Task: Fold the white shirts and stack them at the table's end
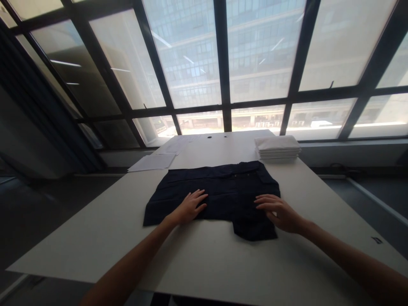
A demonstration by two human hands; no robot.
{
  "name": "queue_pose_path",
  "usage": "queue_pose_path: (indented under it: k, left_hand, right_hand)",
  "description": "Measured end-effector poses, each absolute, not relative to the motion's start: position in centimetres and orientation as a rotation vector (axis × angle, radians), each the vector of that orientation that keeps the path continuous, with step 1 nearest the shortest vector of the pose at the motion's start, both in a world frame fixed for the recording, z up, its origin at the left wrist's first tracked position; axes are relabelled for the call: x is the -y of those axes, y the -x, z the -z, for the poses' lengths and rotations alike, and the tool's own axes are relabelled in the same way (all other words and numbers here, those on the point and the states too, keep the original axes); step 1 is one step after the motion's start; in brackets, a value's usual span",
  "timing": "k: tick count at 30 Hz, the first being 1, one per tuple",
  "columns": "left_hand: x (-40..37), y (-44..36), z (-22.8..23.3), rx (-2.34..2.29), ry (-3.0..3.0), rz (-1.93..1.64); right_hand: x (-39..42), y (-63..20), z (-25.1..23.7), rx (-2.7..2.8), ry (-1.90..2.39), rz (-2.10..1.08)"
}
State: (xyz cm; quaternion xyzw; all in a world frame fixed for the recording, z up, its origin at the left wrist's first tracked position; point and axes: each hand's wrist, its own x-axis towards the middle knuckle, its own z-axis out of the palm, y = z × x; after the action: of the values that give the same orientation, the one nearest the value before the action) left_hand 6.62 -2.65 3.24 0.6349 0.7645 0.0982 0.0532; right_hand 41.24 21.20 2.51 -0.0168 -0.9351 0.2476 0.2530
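Observation:
A dark navy short-sleeved shirt (216, 187) lies spread sideways on the white table (197, 263), its collar end to the right and its hem to the left. One sleeve sticks out toward me at the lower right. Across the near edge of the cloth, left of its middle, my left hand (189, 207) rests flat with the fingers stretched out. My right hand (279, 212) is over the right end of the shirt near the sleeve, fingers extended and slightly bent. Nothing is visible between the fingers of either hand.
A stack of folded white cloths (277, 147) stands at the back right of the table. Sheets of white paper (152, 162) lie at the back left. Beyond the table's far edge are large windows with dark frames (225, 63). A dark curtain (41, 102) hangs at the left.

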Motion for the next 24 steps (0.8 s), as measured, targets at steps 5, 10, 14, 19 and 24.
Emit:
queue_pose_path:
  k: [5,10,14,19,24]
  left_hand:
    - [-0.5,-9.6,-3.8,-2.161,-2.087,-0.406]
    - [-2.8,-10.3,-1.9,-2.116,-2.125,-0.407]
    - [-2.8,-9.8,-1.3,-2.109,-2.18,-0.349]
    - [-4.3,-9.7,-3.3,-2.074,-2.188,-0.39]
    - [-7.3,-9.3,-3.4,-2.087,-2.218,-0.474]
  right_hand:
    - [-14.6,-38.4,-2.5,2.711,-0.063,-0.451]
    - [-12.3,-39.2,-1.0,2.778,0.01,-0.446]
    - [-12.4,-40.0,-1.8,2.762,0.058,-0.665]
    - [-15.0,-37.3,-3.7,2.648,0.294,-0.698]
    - [-21.0,-32.1,-2.2,2.622,0.546,-0.32]
